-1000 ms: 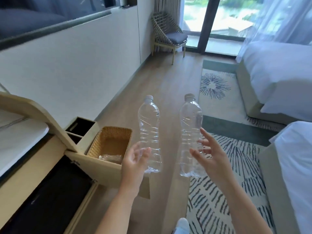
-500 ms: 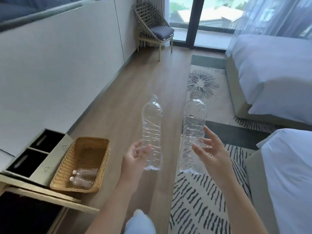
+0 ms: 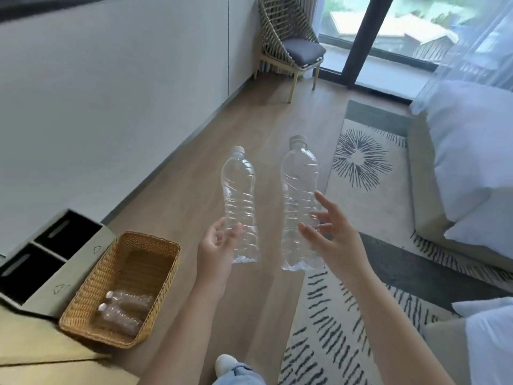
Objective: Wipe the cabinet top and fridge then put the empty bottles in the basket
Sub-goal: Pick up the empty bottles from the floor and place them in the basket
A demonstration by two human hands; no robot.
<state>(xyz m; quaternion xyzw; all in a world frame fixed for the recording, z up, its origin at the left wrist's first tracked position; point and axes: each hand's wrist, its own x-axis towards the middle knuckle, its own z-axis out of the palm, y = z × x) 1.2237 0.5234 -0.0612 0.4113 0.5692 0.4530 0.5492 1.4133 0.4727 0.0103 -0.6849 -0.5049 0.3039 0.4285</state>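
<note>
Wicker basket (image 3: pixel 88 297) sits low at 8 o'clock in our view, on a tan surface. A two-slot bin (image 3: pixel 83 252) stands just beside it at its 10 o'clock. The basket's far half is bare weave.

We hold two clear bottles upright at centre, over the wood floor and well apart from the basket. The left bottle (image 3: pixel 240 201) is at 9 o'clock of the right bottle (image 3: pixel 299 195), with a gap between them. Both look empty. The walls are thin, ribbed and already dented, so we judge them very light, soft under a squeeze and somewhat slick.

Left hand (image 3: pixel 215 252) wraps the left bottle's lower third, with the thumb across the front. Right hand (image 3: pixel 333 243) grips the right bottle low down between the thumb and spread fingers, a looser hold.

The ribbed waist is the best place to hold, since the ribs give purchase and resist buckling. A light grip is enough. A hard squeeze would crumple the wall and could pop the bottle out of the hand.

Two capped bottles (image 3: pixel 122 311) already lie on their sides in the basket's near end, at its 6 o'clock.

Both held bottles have a white cap (image 3: pixel 238 149) on, so they should not drip if laid flat.
</note>
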